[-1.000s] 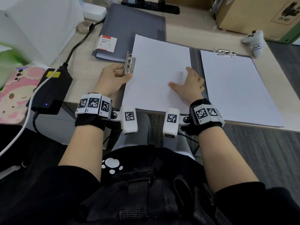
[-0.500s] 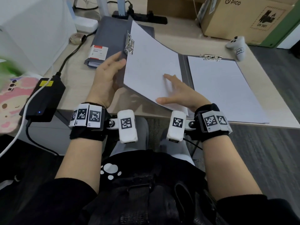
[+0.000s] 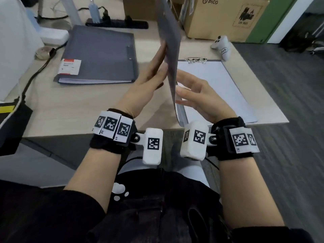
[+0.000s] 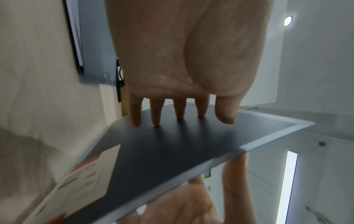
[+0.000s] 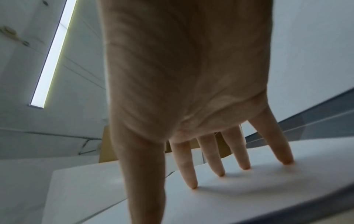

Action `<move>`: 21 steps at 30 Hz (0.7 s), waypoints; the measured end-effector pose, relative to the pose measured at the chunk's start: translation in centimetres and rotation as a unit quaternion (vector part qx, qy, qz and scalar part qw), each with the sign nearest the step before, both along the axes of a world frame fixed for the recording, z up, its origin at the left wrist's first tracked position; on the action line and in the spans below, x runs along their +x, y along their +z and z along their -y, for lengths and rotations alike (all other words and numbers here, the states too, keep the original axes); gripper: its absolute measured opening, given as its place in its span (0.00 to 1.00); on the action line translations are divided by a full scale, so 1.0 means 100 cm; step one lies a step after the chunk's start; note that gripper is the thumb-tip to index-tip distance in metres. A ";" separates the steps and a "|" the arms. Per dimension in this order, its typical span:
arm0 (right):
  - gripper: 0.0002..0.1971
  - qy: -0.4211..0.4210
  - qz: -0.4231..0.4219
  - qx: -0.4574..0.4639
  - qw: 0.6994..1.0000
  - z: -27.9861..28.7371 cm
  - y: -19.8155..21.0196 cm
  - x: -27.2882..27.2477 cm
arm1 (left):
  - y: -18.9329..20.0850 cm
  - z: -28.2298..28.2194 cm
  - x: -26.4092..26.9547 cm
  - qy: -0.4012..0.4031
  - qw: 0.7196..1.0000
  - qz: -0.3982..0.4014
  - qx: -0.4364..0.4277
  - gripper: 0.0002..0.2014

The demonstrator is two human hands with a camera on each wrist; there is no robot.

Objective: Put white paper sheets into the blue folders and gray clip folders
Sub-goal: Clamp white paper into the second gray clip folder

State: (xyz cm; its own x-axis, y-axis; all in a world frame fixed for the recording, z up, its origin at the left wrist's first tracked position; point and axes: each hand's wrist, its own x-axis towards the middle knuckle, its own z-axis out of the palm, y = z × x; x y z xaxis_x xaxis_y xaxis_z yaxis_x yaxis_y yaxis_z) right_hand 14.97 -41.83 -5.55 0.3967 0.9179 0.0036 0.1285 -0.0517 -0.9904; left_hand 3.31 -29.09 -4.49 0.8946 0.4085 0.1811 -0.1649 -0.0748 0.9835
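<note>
A gray clip folder lies open on the desk, and its left cover stands nearly upright. My left hand presses flat, fingers straight, on the cover's gray outer side. My right hand touches the white sheet on the cover's inner side with spread, straight fingers. The folder's right half lies flat with a white sheet under a metal clip. A closed blue-gray folder lies at the back left.
A white label card sits on the closed folder. A white controller and a cardboard box are at the back right. A black power strip runs along the back, and a black power adapter sits at the left edge.
The left cover with its sheet has swung up from flat to nearly upright. My left hand moved from the clip to the cover's outer side. My right hand rose with the sheet.
</note>
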 end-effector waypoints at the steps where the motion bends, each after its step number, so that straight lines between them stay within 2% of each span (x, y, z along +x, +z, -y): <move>1: 0.41 -0.014 -0.016 0.017 1.000 0.006 0.001 0.003 | 0.001 0.006 0.006 -0.009 1.000 -0.005 0.013 0.24; 5: 0.32 -0.054 -0.081 0.084 0.992 0.028 0.007 0.009 | -0.007 0.022 0.030 -0.036 0.997 -0.040 0.052 0.25; 9: 0.35 -0.156 -0.074 0.124 0.977 0.043 0.011 0.014 | -0.021 0.033 0.055 -0.029 0.992 -0.075 0.100 0.25; 11: 0.27 -0.219 -0.067 0.135 0.964 0.049 0.010 0.017 | -0.032 0.037 0.066 -0.016 0.985 -0.106 0.135 0.25; 13: 0.17 -0.280 -0.080 0.155 0.944 0.056 0.008 0.022 | -0.042 0.038 0.073 -0.003 0.979 -0.140 0.152 0.25; 17: 0.04 -0.402 -0.105 0.161 0.895 0.071 -0.005 0.034 | -0.051 0.044 0.081 0.024 0.963 -0.194 0.187 0.23; 19: 0.04 -0.456 -0.116 0.154 0.869 0.078 -0.014 0.041 | -0.052 0.048 0.082 0.032 0.957 -0.223 0.185 0.25; 21: 0.08 -0.495 -0.127 0.150 0.846 0.082 -0.023 0.048 | -0.056 0.048 0.083 0.072 0.962 -0.224 0.140 0.32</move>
State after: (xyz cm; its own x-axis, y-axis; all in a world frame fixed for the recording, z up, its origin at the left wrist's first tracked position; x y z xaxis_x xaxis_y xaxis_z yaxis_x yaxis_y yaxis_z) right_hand 19.78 -50.00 -7.83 0.9939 0.1077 -0.0231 -0.0496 0.2497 -0.9671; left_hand 11.65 -33.89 -10.07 0.8466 0.5248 -0.0883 0.3018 -0.3367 0.8920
